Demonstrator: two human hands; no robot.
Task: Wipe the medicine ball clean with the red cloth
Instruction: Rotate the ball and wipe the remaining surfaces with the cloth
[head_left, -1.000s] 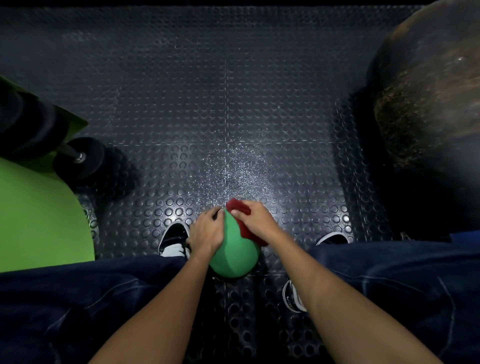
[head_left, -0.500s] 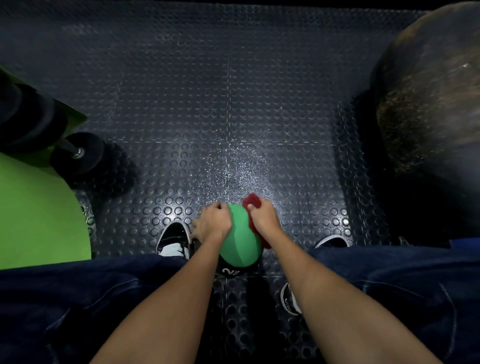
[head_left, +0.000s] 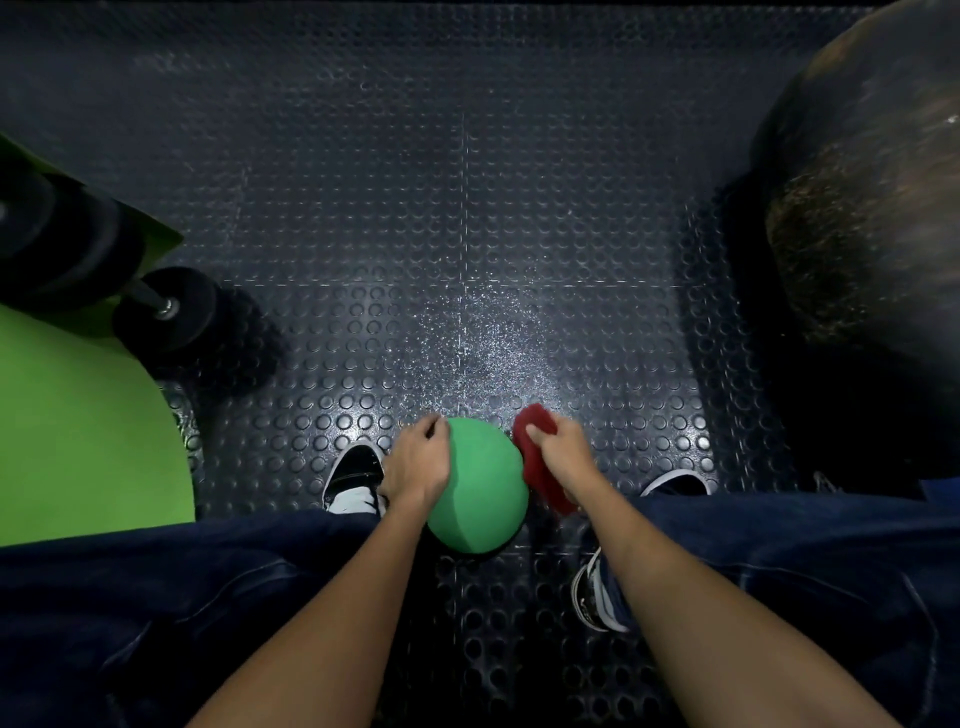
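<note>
Head view shows the green medicine ball (head_left: 475, 491) resting on the studded floor (head_left: 467, 234) between the feet, the left hand (head_left: 418, 462) cupped against its left side to brace it while the right hand (head_left: 563, 457) presses the clutched red cloth (head_left: 535, 467) onto its right flank.

The ball (head_left: 478, 493) is plain green, with no marking showing on top. The cloth (head_left: 537, 462) against it is deep red. The floor (head_left: 467, 234) is dark grey-black rubber, covered in rows of raised round studs, with a pale speckled patch near the middle. To one side lies a bright lime-green mat (head_left: 78, 426) and a black dumbbell (head_left: 166, 312). The trousers (head_left: 156, 597) are dark blue denim; the shoes (head_left: 353, 478) are black and white.
</note>
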